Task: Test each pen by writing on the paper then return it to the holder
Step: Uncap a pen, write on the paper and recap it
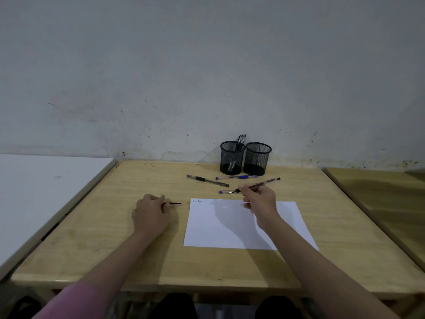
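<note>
My right hand (258,199) grips an uncapped brown pen (259,185) above the paper's (230,226) far edge, my left hand (150,212) pinches its cap (173,203); next, lower the nib and scribble.

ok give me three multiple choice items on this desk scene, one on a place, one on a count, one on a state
1. Where do the two black mesh pen holders stand?
A. at the wooden table's far edge by the wall
B. on the white sheet of paper
C. at the table's near edge

2. How many pens stand in the left holder?
A. none
B. two
C. five

3. What is the right hand doing?
A. resting empty
B. gripping a dark brown pen, nib bare
C. lifting a holder

Answers: 1 A, they stand near the wall. 2 B, two tops rise above its rim. 3 B, fingers pinch the barrel; the left hand holds a thin dark piece, perhaps the cap.
</note>
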`<state>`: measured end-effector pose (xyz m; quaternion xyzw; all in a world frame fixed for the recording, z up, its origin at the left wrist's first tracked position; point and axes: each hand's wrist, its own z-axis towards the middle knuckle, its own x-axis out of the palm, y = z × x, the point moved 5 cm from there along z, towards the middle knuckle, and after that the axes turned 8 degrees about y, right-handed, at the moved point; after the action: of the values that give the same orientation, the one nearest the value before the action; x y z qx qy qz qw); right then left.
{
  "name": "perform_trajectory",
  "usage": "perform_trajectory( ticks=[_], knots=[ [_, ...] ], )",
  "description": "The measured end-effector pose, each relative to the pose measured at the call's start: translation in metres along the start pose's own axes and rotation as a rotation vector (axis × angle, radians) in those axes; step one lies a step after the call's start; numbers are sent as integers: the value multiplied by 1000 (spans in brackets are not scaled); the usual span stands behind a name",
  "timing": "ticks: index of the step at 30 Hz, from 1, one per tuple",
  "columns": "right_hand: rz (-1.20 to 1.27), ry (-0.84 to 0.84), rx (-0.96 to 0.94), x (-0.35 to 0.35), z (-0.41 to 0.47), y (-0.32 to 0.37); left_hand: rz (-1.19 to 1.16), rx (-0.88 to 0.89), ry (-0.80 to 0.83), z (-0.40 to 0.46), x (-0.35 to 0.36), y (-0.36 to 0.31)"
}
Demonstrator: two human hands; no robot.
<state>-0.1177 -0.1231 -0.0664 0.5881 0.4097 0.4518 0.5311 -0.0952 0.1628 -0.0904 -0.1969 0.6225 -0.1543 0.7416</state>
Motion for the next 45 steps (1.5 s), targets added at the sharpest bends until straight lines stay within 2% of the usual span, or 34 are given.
perform_trajectory(
  ticks=[2, 5, 8, 11, 21, 27, 33, 40, 45],
  knots=[
    [-28, 3, -14, 6, -1, -2, 0, 23, -15, -3, -1, -3],
    [-88, 25, -39, 18, 2, -3, -76, 242, -33, -13, -2, -17],
    [-127, 75, -99, 35, 8, -2, -93, 442, 126, -26, 9, -40],
    [-159, 91, -107, 50, 14, -5, 12, 522, 229, -33, 28, -53],
    [-145, 159, -68, 78, 40, -20, 47, 521, 255, -27, 41, -48],
    [-272, 169, -148, 78, 44, -29, 64, 486, 296, -22, 46, -45],
    [-159, 211, -132, 75, 42, -30, 28, 490, 288, -24, 44, -45],
    [-206, 168, -183, 74, 38, -28, 3, 485, 286, -27, 41, -49],
    [-204, 210, -218, 77, 38, -29, -4, 455, 271, -29, 38, -49]
  ],
)
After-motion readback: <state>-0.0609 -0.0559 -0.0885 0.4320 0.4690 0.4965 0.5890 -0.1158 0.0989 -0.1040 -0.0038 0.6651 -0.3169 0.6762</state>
